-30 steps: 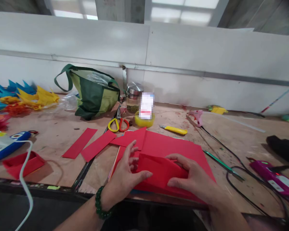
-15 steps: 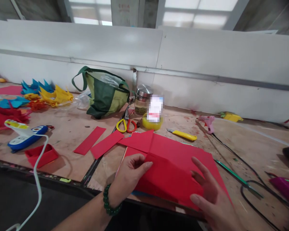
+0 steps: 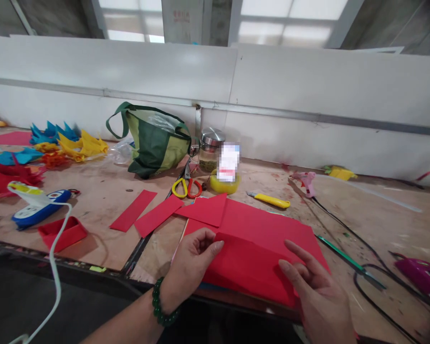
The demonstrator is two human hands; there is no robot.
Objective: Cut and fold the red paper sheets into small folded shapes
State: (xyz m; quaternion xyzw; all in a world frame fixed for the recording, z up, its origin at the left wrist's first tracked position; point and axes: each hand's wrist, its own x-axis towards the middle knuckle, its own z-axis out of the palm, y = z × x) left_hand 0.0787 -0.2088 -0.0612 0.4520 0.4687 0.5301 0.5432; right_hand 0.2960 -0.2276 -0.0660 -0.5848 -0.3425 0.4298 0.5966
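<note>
Two plain red paper strips (image 3: 133, 210) lie flat at left, seemingly unworked, while farther left stands a four-sided red paper frame (image 3: 62, 234), its walls already folded up. Partway between those stages, I'd judge, is the creased red piece (image 3: 252, 260) at near middle, over a smooth stack of red sheets (image 3: 272, 220). The left hand (image 3: 193, 253) pinches its left end; the right hand (image 3: 320, 289) has thumb and fingers parted by its right end, contact unclear. All the paper looks matte, thin, crisp-edged.

left hand (image 3: 191, 259) has closed on red paper (image 3: 245, 253)
</note>
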